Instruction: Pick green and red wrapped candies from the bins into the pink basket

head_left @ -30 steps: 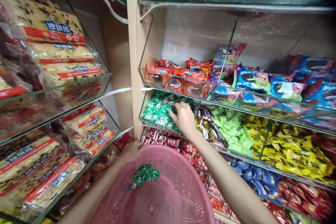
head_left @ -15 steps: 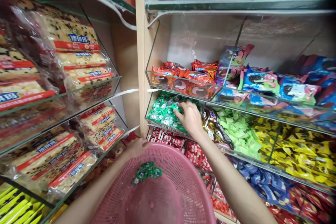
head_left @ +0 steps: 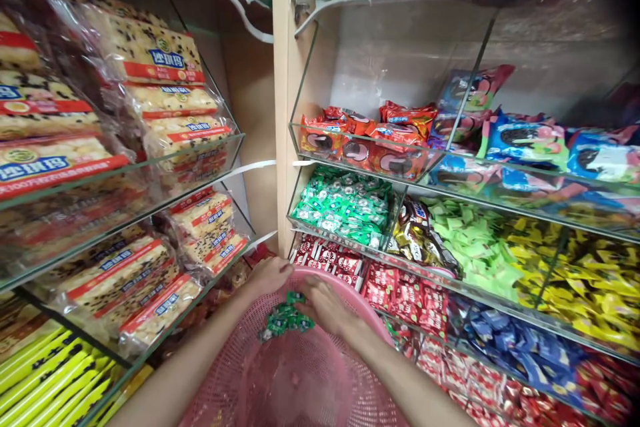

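Observation:
A pink perforated plastic basket (head_left: 370, 387) is in front of me at the bottom middle. My left hand (head_left: 270, 277) is closed over its far rim on the left. Inside the basket, against the far wall, lies a small heap of green-wrapped candies (head_left: 285, 320). My right hand (head_left: 325, 307) is just inside the far rim, at the right edge of that heap, its thumb and fingers apart. Behind the basket, a clear bin holds many more green-wrapped candies (head_left: 345, 207) of the same look.
Red packets (head_left: 327, 257) fill the shelf below the green bin. To the right are brown packs (head_left: 417, 233), light green candies (head_left: 470, 240), yellow candies (head_left: 595, 280) and blue candies (head_left: 520, 340). Packaged sesame cakes (head_left: 150, 47) line the left shelves. A wooden post (head_left: 283, 100) divides both sides.
My right hand has come out of the green candy bin, down and left into the basket. The left hand stays on the rim. The view has shifted slightly.

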The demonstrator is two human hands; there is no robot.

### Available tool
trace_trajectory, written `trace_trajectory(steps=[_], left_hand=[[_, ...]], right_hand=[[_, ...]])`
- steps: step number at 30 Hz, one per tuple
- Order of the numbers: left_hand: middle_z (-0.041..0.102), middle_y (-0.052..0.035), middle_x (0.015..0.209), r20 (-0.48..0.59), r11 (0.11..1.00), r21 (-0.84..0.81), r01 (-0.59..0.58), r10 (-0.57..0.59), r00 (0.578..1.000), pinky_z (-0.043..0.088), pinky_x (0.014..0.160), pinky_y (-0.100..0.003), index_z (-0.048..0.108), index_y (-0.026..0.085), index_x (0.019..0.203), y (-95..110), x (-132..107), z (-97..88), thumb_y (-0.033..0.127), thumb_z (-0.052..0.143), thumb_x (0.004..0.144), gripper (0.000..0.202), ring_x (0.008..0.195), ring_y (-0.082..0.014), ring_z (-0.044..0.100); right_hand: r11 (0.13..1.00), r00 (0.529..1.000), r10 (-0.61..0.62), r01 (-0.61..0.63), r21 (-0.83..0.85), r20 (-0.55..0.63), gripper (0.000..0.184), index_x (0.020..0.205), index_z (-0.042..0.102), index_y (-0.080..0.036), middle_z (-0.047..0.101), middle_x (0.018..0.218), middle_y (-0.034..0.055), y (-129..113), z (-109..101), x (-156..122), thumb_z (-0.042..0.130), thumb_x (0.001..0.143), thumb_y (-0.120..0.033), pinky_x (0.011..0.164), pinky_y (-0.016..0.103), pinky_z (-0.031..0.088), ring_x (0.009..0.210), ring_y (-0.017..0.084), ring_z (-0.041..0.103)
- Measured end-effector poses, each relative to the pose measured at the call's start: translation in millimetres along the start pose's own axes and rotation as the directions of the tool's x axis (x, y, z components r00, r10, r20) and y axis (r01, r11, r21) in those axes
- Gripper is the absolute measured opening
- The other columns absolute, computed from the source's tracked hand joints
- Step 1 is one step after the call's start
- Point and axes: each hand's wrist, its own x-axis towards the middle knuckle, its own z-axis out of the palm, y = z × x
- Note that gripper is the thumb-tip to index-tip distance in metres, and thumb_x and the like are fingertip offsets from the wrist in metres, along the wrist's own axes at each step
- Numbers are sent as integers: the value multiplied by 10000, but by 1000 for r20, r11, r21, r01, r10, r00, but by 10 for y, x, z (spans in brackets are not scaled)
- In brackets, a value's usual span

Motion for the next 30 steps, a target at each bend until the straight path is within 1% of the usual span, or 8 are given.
trace_trajectory(steps=[2, 5, 9, 12, 16, 22, 26, 30], left_hand=[[699, -67, 918, -7, 1000, 17, 25, -25, 1000, 391, 640, -227, 673, 230, 833, 19, 8, 28, 463, 281, 854, 456, 838, -186, 633], [701, -63, 908, -18, 999, 14, 45, -45, 999, 390, 642, -224, 669, 234, 841, 38, 18, 75, 487, 271, 853, 472, 827, -179, 634], [701, -61, 853, -20, 997, 14, 78, -77, 997, 385, 630, -224, 666, 229, 812, 45, 14, 112, 499, 276, 850, 475, 806, -183, 637], [699, -68, 874, -28, 995, 15, 100, -100, 995, 388, 643, -230, 667, 228, 820, 55, 8, 99, 489, 289, 847, 460, 840, -196, 636], [699, -76, 886, -22, 993, 11, 113, -113, 993, 398, 666, -250, 667, 233, 836, 69, -4, 64, 506, 277, 846, 477, 857, -212, 635], [695, -84, 914, -4, 988, 20, 154, -154, 988, 410, 699, -260, 664, 228, 859, 54, -42, 63, 502, 294, 841, 461, 867, -210, 629], [692, -92, 924, 4, 988, 37, 152, -152, 988, 414, 700, -262, 660, 217, 851, 41, -55, 95, 503, 282, 845, 474, 866, -211, 631], [687, -112, 946, -6, 986, 56, 154, -154, 988, 416, 727, -283, 650, 209, 887, 29, -53, 144, 520, 220, 858, 531, 894, -226, 628]], right_hand=[[999, 997, -12, 15, -32, 75, 137, 890, 587, -187, 578, 897, 36, 90, 53, -25, 532, 814, -286, 703, 271, 410, 832, 172, 528], [999, 992, -22, 28, -47, 121, 117, 865, 594, -183, 594, 879, 37, 190, 57, -33, 545, 801, -269, 683, 268, 405, 819, 174, 539], [995, 968, 75, -57, -80, 238, 97, 828, 622, -164, 621, 852, 61, 287, 113, -31, 596, 753, -220, 682, 287, 410, 803, 198, 552], [994, 948, 95, -75, -79, 303, 93, 810, 640, -168, 629, 815, 56, 326, 189, -37, 628, 722, -195, 689, 300, 421, 794, 206, 558], [997, 958, 60, -46, -57, 282, 78, 786, 645, -173, 627, 776, 39, 333, 231, -22, 631, 710, -164, 690, 297, 427, 780, 199, 562], [994, 949, 100, -84, -65, 299, 79, 804, 626, -161, 621, 790, 39, 356, 262, 21, 608, 731, -181, 675, 282, 420, 780, 195, 567], [993, 951, 118, -119, -12, 286, 111, 809, 612, -174, 608, 783, 21, 375, 303, 13, 633, 700, -188, 666, 273, 405, 792, 197, 564], [991, 946, 132, -137, -3, 295, 92, 789, 601, -165, 594, 745, 22, 352, 257, 15, 620, 707, -204, 632, 282, 385, 762, 207, 571]])
